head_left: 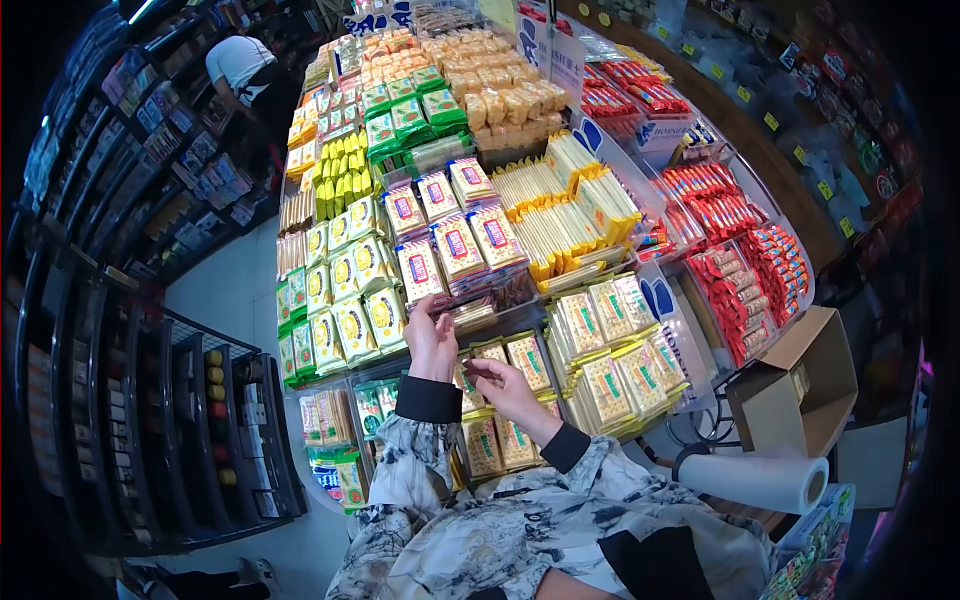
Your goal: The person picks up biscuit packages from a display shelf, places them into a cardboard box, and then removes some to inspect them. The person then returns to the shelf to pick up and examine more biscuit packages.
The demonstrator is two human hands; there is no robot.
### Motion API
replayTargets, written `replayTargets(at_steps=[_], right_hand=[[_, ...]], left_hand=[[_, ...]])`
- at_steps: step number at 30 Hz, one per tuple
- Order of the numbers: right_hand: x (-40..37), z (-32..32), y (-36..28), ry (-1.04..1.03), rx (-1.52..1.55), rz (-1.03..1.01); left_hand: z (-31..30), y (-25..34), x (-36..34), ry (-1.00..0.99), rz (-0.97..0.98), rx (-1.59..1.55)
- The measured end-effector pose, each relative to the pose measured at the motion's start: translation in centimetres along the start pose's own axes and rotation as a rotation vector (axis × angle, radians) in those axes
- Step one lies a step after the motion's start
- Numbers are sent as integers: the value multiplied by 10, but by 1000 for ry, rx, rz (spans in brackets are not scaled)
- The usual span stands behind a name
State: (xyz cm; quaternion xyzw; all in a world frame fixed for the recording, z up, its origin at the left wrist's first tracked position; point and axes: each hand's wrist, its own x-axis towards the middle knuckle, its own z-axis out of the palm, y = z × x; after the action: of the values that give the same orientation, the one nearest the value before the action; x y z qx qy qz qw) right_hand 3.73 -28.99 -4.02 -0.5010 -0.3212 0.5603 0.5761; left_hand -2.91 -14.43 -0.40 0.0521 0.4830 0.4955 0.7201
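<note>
My left hand [431, 340] reaches up to the lower edge of the white packets with red and blue labels [457, 246]; its fingertips touch or lie just beside the front packet, and it is unclear whether they grip it. Lower and to the right, my right hand [505, 390] hovers over cracker packets with green lettering [528, 362]. Its fingers are bent with the thumb near them, and whether something small is between them cannot be made out. Green and white packets with yellow pictures [353, 324] lie left of my left hand.
Yellow-edged wafer packets [560, 215] and red snack packets [735, 290] fill bins farther right. An open cardboard box [795, 385] and a plastic roll [750, 480] are at the lower right. Black shelves [215, 430] stand left; a person [240, 68] bends at the upper left.
</note>
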Motion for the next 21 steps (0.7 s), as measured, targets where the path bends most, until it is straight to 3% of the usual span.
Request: replayTargets(at_steps=[21], right_hand=[[-20,-1,13,34,-118,-43]], left_hand=[[-18,4,-3,-174,-53,19]])
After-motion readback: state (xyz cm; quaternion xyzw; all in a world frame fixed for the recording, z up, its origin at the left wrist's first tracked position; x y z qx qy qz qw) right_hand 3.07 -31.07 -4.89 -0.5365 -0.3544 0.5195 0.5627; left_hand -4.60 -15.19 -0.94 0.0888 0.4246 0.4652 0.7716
